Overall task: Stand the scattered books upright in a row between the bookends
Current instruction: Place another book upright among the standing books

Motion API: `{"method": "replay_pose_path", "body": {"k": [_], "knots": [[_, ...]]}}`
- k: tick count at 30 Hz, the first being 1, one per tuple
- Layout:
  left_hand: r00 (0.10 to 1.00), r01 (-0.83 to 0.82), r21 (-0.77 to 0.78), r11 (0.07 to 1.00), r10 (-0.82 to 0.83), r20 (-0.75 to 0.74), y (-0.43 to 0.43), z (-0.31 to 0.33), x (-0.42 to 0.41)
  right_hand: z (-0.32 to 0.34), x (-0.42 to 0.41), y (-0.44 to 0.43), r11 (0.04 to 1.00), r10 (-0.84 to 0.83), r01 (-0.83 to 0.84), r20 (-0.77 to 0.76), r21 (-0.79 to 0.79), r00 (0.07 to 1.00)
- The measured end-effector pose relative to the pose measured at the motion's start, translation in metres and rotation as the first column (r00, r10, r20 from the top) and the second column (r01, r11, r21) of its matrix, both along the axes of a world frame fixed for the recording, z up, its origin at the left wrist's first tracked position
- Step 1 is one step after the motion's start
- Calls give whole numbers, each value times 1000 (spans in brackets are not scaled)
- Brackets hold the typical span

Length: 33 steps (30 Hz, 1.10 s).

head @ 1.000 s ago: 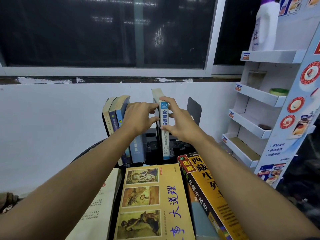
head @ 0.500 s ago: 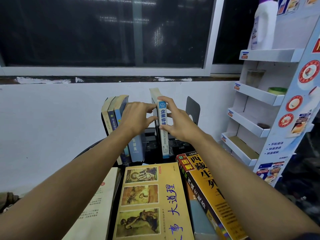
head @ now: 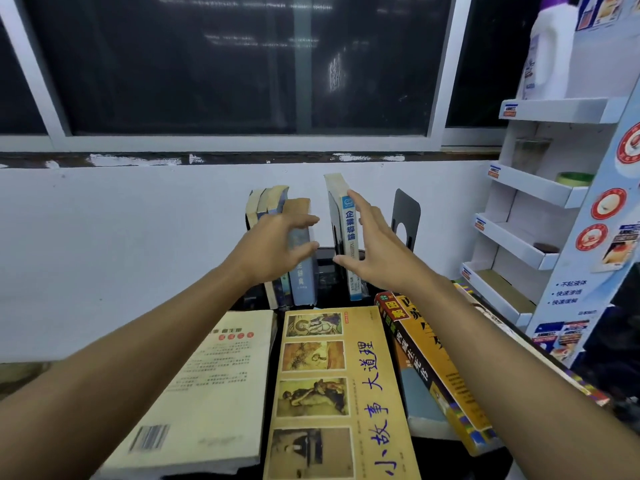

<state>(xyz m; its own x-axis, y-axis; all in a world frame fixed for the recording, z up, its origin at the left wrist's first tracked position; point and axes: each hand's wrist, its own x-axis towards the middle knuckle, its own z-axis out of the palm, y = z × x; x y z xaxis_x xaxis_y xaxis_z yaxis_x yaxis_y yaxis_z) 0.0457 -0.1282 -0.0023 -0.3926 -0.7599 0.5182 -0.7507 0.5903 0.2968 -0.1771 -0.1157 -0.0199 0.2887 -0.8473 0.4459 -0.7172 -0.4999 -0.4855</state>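
I wear the only camera on my head. It is wide-angle and looks forward and down along both forearms. My left hand [head: 273,244] and right hand [head: 377,251] sit mid-frame, close in. The yellow book [head: 332,393] lies nearest, at the bottom edge. The white wall [head: 104,237] and dark window [head: 242,64] face me, and a display rack [head: 554,188] fills the right side.
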Motion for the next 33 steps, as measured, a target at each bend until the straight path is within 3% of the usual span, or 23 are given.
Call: {"method": "replay_pose_path", "body": {"k": [3,8,21,26,33], "knots": [[999,-30,28,999,31,-33,28,-9,23,-4,12,21,1000,-8,6,-56,-29,998],[995,-70,151,986,81,-65,72,-29,63,-13,45,53,990,99,-79,-188,114,977],[961,-275,424,863,242,132,121,-84,149,-65,110,90,915,172,-60,-252,398,952],[957,-286,512,810,270,109,122,-92,151,-69,117,92,902,140,-44,-196,430,971],[952,-272,514,813,306,20,127,-91,147,-66,126,91,870,56,-38,-22,492,998]]}}
